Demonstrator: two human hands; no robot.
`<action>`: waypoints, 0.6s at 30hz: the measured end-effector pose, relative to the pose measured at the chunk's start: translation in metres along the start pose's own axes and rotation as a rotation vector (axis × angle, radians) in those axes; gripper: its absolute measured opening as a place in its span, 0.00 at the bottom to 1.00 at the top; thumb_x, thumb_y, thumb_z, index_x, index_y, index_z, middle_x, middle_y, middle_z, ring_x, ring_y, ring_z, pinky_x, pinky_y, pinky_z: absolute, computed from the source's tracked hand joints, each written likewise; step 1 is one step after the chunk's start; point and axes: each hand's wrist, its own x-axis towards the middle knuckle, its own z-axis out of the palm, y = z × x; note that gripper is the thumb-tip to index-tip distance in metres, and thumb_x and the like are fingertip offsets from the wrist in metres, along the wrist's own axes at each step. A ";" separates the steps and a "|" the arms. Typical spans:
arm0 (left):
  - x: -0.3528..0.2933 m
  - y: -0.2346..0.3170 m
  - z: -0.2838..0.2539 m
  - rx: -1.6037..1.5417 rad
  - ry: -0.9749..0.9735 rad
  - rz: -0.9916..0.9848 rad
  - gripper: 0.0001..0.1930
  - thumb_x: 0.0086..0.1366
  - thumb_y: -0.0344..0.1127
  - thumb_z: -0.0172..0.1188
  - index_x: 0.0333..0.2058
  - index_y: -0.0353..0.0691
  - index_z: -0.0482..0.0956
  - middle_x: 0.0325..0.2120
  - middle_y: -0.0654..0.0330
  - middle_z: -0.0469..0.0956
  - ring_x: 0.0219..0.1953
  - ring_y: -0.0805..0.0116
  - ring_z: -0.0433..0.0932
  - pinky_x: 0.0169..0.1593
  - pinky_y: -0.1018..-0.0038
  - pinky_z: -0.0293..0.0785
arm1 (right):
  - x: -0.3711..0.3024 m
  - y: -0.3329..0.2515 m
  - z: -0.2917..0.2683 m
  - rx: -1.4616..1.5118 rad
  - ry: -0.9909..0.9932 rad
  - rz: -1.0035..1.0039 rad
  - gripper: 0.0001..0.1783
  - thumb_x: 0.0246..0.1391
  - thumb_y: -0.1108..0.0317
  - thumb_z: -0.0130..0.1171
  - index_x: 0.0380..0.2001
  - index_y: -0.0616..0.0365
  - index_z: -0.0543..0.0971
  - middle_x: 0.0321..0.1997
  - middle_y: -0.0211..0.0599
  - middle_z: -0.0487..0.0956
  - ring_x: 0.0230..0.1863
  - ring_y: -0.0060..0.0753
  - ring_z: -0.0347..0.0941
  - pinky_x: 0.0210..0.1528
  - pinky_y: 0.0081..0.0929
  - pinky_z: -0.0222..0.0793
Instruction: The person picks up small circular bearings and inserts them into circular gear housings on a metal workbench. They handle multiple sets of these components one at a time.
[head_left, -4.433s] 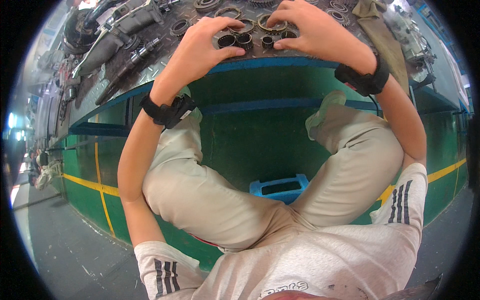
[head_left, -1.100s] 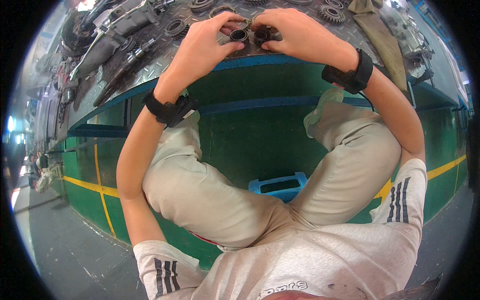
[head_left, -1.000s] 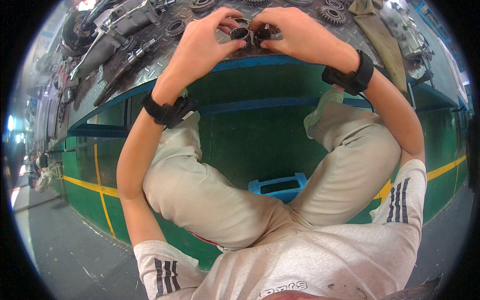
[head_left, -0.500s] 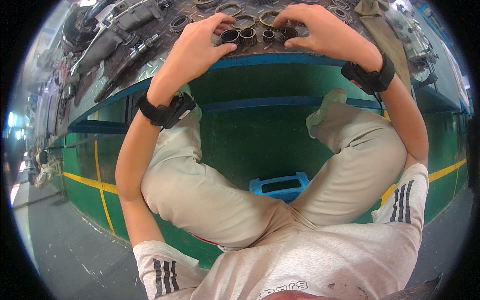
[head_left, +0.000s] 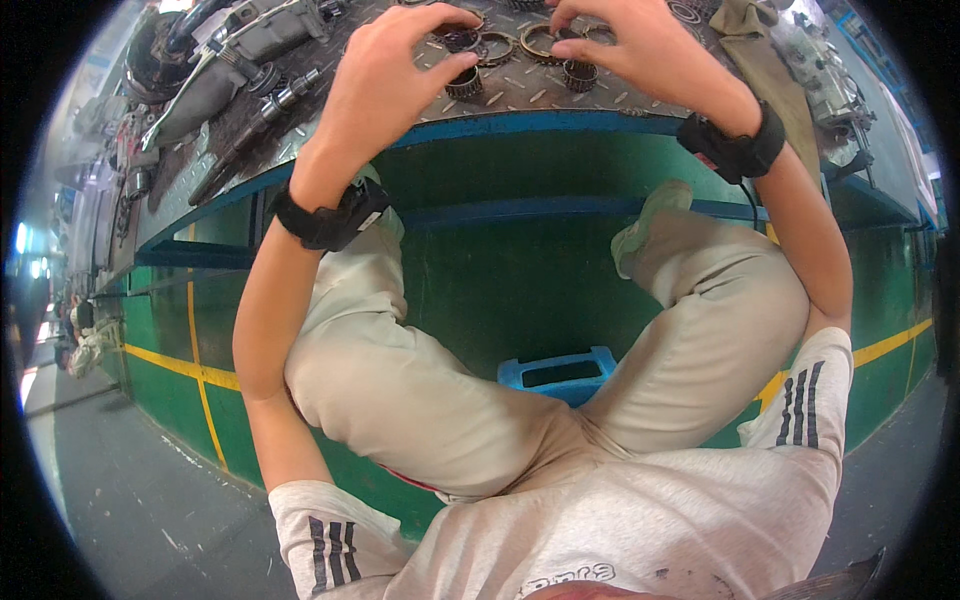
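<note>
Between the thumb and fingers of my left hand [head_left: 385,75] is a dark caged needle bearing [head_left: 461,40], lifted off the plate. Just below it, a second needle bearing [head_left: 465,84] stands on the bench. My right hand [head_left: 640,50] is closed in a pinch around a small dark ring-shaped piece, mostly hidden by the fingers, which looks like another needle bearing [head_left: 566,34]. Under that hand one more needle bearing [head_left: 580,76] stands upright. Flat brass-coloured synchronizer rings [head_left: 537,42] lie behind and between the hands.
A metal tread-plate bench [head_left: 520,98] has a blue front edge [head_left: 540,121]. Splined shafts [head_left: 290,92] and a grey casting [head_left: 205,95] lie at the left. At the right are an olive cloth [head_left: 755,50] and another metal casting [head_left: 825,85]. A blue stool [head_left: 557,372] shows below.
The row of bearings has been split up: two now stand on the plate, one at each side. Both hands have moved slightly away from me, with small bearings raised in their fingers.
</note>
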 end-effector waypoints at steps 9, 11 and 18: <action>-0.018 -0.014 0.005 0.043 -0.045 -0.026 0.18 0.66 0.39 0.74 0.54 0.45 0.87 0.47 0.53 0.88 0.50 0.53 0.86 0.58 0.63 0.78 | -0.010 0.002 -0.012 -0.007 -0.126 0.014 0.16 0.62 0.51 0.71 0.42 0.50 0.87 0.55 0.33 0.83 0.62 0.45 0.72 0.66 0.45 0.62; -0.017 -0.014 0.006 0.082 -0.044 -0.019 0.19 0.65 0.39 0.74 0.54 0.45 0.87 0.47 0.52 0.88 0.50 0.53 0.86 0.58 0.63 0.78 | -0.010 0.004 -0.008 -0.014 -0.141 0.002 0.16 0.62 0.51 0.70 0.42 0.51 0.87 0.54 0.33 0.83 0.62 0.45 0.73 0.66 0.45 0.63; -0.018 -0.016 0.004 -0.003 -0.103 -0.050 0.20 0.64 0.38 0.75 0.54 0.44 0.87 0.49 0.51 0.87 0.51 0.51 0.86 0.60 0.63 0.78 | -0.012 0.005 -0.005 -0.011 -0.137 -0.099 0.21 0.62 0.50 0.71 0.47 0.54 0.86 0.54 0.37 0.83 0.60 0.46 0.75 0.64 0.44 0.65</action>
